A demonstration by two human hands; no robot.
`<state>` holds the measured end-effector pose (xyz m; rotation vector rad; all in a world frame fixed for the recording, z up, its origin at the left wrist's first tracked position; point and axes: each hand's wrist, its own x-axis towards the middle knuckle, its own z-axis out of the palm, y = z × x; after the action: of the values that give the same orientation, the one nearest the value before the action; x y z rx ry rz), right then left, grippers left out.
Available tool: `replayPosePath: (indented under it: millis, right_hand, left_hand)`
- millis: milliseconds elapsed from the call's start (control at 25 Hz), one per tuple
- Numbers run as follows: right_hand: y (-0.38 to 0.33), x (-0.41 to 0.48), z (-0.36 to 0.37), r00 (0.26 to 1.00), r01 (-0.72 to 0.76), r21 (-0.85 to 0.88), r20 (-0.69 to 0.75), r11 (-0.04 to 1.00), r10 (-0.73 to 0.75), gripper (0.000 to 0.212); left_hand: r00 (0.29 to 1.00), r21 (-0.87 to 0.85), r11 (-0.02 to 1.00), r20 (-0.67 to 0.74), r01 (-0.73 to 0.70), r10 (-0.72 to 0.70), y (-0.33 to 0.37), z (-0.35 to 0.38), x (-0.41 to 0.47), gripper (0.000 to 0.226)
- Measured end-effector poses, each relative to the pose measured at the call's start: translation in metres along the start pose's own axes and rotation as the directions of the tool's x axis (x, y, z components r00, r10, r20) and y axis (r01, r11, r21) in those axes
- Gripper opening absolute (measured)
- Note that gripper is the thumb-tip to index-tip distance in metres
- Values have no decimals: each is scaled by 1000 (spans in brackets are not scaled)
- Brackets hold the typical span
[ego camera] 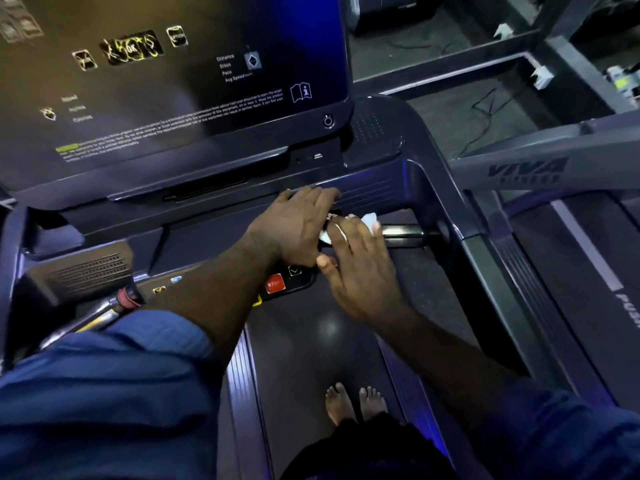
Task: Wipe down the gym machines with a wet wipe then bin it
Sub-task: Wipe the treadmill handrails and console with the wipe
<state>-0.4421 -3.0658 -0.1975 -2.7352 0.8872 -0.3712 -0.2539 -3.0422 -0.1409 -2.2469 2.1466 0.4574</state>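
Item one: the treadmill (pixel 408 188), dark-cased, seen from above as we stand on its belt (pixel 311 341) with bare feet (pixel 356 403) near the bottom edge of the view. Its console screen (pixel 166 84) fills the upper left, with worn yellow-outlined keys and small white print.

Item two: the wet wipe (pixel 369 220), white and crumpled, at the right end of the console's front edge, where the chrome grip bar (pixel 403 232) runs out to the right upright. It lies under our right hand (pixel 360 275); one fold shows beyond the fingertips (pixel 375 227) and another scrap shows at the hand's inner side, between the two hands.

Item three: the right hand, palm down, fingers together and pressed flat over the wipe, thumb spread to the left.

Item four: our left hand (pixel 294 226), palm down just beside the right and touching it at the wipe, fingers loosely extended over the grille strip of the console's lower edge. We cannot tell whether it grips any of the wipe.

Item five: a red STOP button (pixel 275 284) on the front panel, just below the left wrist.

Item six: blue sleeves (pixel 104 375) on both forearms, pushed up.

Item seven: a neighbouring machine (pixel 540 168) at the right edge, lettered VIVA.
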Motion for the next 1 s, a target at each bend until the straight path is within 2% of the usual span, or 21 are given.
replayPosePath:
  millis: [80,200,240,280,400,480,520,560,600,680,720,760,840,880,920,960,1000]
  right_hand:
    - [39,-12,-11,1000,21,-76,17,997,-20,81]
    - [86,-33,-15,959,-279,-74,-68,957,275,85]
    - [78,-27,-11,937,-343,-45,-83,938,339,84]
    - [59,-15,-5,936,-340,-7,-100,941,337,83]
    - [0,1,8,992,-67,115,-102,991,79,73]
    - [19,-6,8,988,119,123,-116,985,-105,63]
    - [42,-13,10,980,125,95,-170,988,-108,59]
    - [66,-17,12,971,46,78,-236,996,-26,57]
    - [81,-20,15,945,-105,102,-298,989,131,56]
    - [72,-15,27,806,-397,235,-372,887,460,58]
    - [47,-7,37,745,-444,299,-401,845,533,59]
    - [15,-2,48,741,-411,357,-404,839,536,59]
    - [-47,-7,72,821,-216,481,-382,850,424,58]
    - [-65,-12,80,834,-138,549,-385,824,396,59]
    - [-70,-12,80,814,-135,615,-378,777,441,60]
    - [-65,-6,76,746,-195,700,-349,687,567,62]
    - [-56,6,65,638,-276,794,-270,541,721,66]
  left_hand:
    - [1000,54,999,22,4,-5,1,-2,0,113]
    - [999,65,998,41,5,-7,2,-1,1,119]
    - [999,58,998,39,4,-6,2,-1,2,119]
    - [999,45,999,34,5,-7,2,-1,2,118]
    - [999,2,1000,46,-7,7,2,-2,0,103]
    - [997,25,999,69,-24,22,2,-4,-1,88]
    - [997,43,998,75,-37,34,2,-4,0,84]
    - [996,52,998,72,-46,42,2,-5,0,84]
    - [996,49,997,77,-54,50,2,-5,0,86]
    - [993,32,997,94,-76,72,-1,-4,3,90]
    - [992,23,996,95,-88,85,-1,-3,3,89]
    - [992,10,995,85,-96,95,-3,-2,3,87]
    - [992,-33,994,61,-108,109,-2,-2,2,81]
    - [991,-53,992,58,-117,120,-2,-2,1,78]
    - [990,-57,991,64,-120,124,-1,-4,0,77]
    - [990,-44,992,74,-121,124,-1,-5,1,77]
    - [989,-21,992,81,-124,125,0,-5,2,79]
